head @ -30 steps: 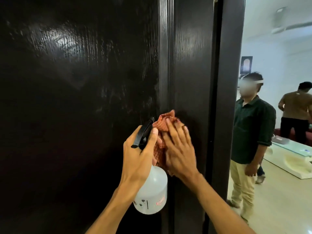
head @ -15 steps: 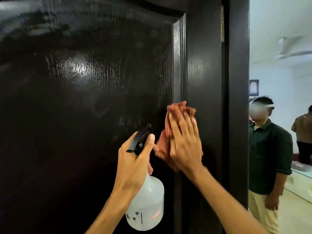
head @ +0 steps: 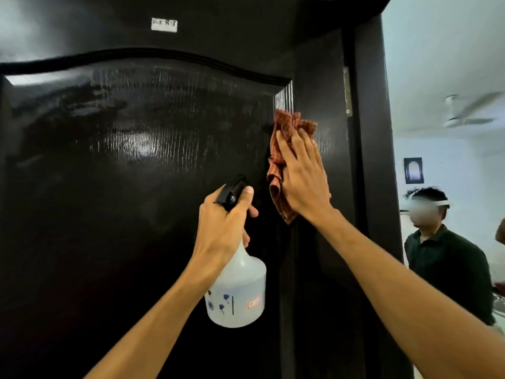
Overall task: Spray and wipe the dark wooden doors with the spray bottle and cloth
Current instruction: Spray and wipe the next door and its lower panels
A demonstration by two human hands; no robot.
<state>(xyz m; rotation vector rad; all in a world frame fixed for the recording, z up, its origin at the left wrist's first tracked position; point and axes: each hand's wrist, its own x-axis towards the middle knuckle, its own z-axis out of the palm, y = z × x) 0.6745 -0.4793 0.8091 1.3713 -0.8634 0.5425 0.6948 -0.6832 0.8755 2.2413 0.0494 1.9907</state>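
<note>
door [head: 136,192] — glossy dark wood, grained | cloth [head: 293,123] — woven, matt | spray bottle [head: 237,291] frosted plastic | hinge [head: 346,88] metal

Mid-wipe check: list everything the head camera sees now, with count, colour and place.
door: 1, dark glossy wood, left and centre.
hinge: 1, metal, door's right edge.
label: 1, white, door top.
spray bottle: 1, translucent white, black trigger, lower centre.
cloth: 1, reddish-brown checked, on door's right side.
bystander: 1, green shirt, far right.
ceiling fan: 1, white, upper right.
framed picture: 1, dark, far wall.
left hand: 1, grips spray bottle.
right hand: 1, presses cloth.
</note>
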